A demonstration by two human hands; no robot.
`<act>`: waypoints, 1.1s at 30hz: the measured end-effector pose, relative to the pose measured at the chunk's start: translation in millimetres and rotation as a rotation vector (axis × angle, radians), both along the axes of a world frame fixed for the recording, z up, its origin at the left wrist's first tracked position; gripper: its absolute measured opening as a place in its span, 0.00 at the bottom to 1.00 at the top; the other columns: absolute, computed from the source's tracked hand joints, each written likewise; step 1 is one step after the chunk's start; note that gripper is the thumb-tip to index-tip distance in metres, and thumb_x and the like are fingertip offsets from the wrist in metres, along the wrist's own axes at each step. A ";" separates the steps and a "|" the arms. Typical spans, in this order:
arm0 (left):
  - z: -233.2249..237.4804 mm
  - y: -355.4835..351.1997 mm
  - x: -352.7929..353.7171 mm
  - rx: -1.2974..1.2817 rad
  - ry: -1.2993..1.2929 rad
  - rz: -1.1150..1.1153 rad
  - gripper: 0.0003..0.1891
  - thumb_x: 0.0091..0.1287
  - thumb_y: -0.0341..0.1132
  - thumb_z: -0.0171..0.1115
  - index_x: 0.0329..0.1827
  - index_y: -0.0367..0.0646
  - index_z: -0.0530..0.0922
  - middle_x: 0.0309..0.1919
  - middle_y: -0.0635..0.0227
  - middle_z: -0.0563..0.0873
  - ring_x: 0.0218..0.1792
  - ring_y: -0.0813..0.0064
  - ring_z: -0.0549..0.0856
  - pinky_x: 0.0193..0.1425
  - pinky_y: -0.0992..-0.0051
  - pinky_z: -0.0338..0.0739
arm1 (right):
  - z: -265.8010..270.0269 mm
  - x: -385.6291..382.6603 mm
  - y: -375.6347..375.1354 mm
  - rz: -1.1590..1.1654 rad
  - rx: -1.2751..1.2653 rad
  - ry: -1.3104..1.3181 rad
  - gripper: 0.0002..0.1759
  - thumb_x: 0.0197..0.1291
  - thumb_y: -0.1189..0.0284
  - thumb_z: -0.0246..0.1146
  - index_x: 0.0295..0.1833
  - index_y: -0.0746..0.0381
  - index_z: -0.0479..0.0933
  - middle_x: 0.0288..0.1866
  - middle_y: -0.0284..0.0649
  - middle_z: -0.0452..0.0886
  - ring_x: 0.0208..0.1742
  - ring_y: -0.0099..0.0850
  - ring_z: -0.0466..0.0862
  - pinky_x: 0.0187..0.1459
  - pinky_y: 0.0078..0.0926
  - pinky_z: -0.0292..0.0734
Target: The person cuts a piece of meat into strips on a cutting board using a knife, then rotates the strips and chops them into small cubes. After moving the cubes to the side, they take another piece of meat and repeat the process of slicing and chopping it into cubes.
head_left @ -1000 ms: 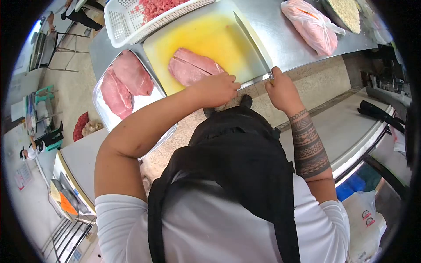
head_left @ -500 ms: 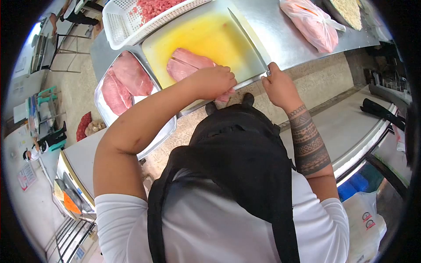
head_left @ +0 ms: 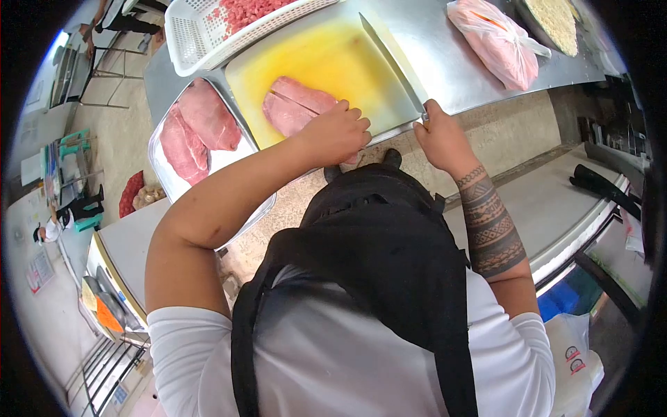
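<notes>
My right hand (head_left: 442, 139) is wrapped around the handle of a long knife (head_left: 393, 61). Its blade lies along the right side of the yellow-stained cutting board (head_left: 326, 52), pointing away from me. My left hand (head_left: 337, 133) is closed at the board's near edge. A bit of pink raw meat (head_left: 353, 159) shows beneath its fingers; most of that piece is hidden. Beside the left hand, a slab of raw meat (head_left: 288, 113) with a cut line across it rests on the board.
Left of the board, a metal tray (head_left: 158, 156) holds large raw meat pieces. A white perforated basket (head_left: 191, 45) with diced meat stands behind. At right are a plastic bag of meat (head_left: 493, 45) and a bowl of pale crumbs (head_left: 552, 24). Other people are at far left.
My left hand has shifted slightly left and toward the slab, and less of the meat below its fingers shows. The knife and right hand stay nearly in place.
</notes>
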State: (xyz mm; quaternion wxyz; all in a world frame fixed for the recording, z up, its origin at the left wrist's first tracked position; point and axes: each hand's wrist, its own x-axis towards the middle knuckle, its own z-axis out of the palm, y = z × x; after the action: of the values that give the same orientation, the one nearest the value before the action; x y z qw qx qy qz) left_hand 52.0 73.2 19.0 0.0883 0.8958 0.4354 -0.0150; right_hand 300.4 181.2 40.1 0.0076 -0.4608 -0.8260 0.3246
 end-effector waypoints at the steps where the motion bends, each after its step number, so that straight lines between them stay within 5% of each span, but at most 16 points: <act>1: -0.3 0.8 0.2 0.002 0.029 0.011 0.12 0.59 0.44 0.75 0.40 0.49 0.90 0.41 0.70 0.88 0.51 0.65 0.86 0.57 0.63 0.76 | 0.5 -0.4 0.9 -0.001 -0.010 -0.006 0.18 0.72 0.67 0.64 0.57 0.69 0.71 0.44 0.65 0.87 0.50 0.65 0.87 0.52 0.61 0.82; 9: -5.8 4.2 -20.4 -0.046 -0.025 0.068 0.07 0.63 0.34 0.66 0.42 0.45 0.86 0.40 0.68 0.85 0.51 0.62 0.85 0.57 0.61 0.79 | -1.9 -1.5 7.2 0.063 0.007 -0.028 0.19 0.72 0.67 0.65 0.57 0.69 0.71 0.45 0.65 0.87 0.50 0.65 0.87 0.52 0.61 0.81; 15: -7.8 -21.8 -19.6 -0.188 -0.272 0.322 0.14 0.63 0.33 0.67 0.52 0.45 0.86 0.54 0.64 0.87 0.60 0.56 0.85 0.65 0.58 0.79 | 0.3 -0.7 8.2 0.102 0.025 -0.034 0.18 0.72 0.67 0.65 0.56 0.69 0.70 0.44 0.65 0.87 0.51 0.65 0.87 0.51 0.62 0.81; 21: -11.8 -94.6 -4.3 0.260 -0.319 0.831 0.32 0.63 0.52 0.76 0.71 0.53 0.82 0.80 0.45 0.70 0.80 0.36 0.69 0.81 0.32 0.59 | 1.6 -1.8 9.8 0.146 0.022 -0.036 0.18 0.73 0.67 0.64 0.57 0.69 0.70 0.44 0.65 0.87 0.49 0.66 0.87 0.50 0.62 0.82; 24: -25.5 -101.4 20.2 0.327 -0.361 0.872 0.45 0.57 0.64 0.79 0.77 0.57 0.79 0.84 0.47 0.65 0.84 0.32 0.60 0.80 0.21 0.46 | -1.1 -5.0 11.3 0.180 0.035 -0.057 0.18 0.73 0.68 0.64 0.57 0.69 0.70 0.45 0.65 0.87 0.49 0.66 0.87 0.49 0.61 0.82; 25: -38.7 -94.2 21.3 0.384 -0.377 0.944 0.43 0.56 0.69 0.76 0.73 0.58 0.82 0.82 0.47 0.68 0.83 0.32 0.61 0.80 0.19 0.45 | -0.6 -6.0 10.9 0.188 0.038 -0.073 0.18 0.74 0.68 0.64 0.57 0.70 0.70 0.45 0.66 0.87 0.50 0.66 0.87 0.49 0.61 0.82; 33: -72.6 -59.8 -7.0 0.538 -0.331 0.925 0.40 0.53 0.66 0.78 0.69 0.60 0.86 0.79 0.47 0.72 0.81 0.34 0.65 0.80 0.23 0.49 | 2.5 -7.2 12.5 0.070 -0.061 0.051 0.19 0.74 0.66 0.65 0.55 0.72 0.72 0.42 0.65 0.86 0.49 0.66 0.86 0.49 0.55 0.82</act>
State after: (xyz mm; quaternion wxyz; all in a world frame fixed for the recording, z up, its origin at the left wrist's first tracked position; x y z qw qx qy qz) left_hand 45.0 13.4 -53.6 -0.0789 0.5927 0.7519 0.2779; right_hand 293.2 193.7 42.6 0.0034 -0.4230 -0.8310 0.3612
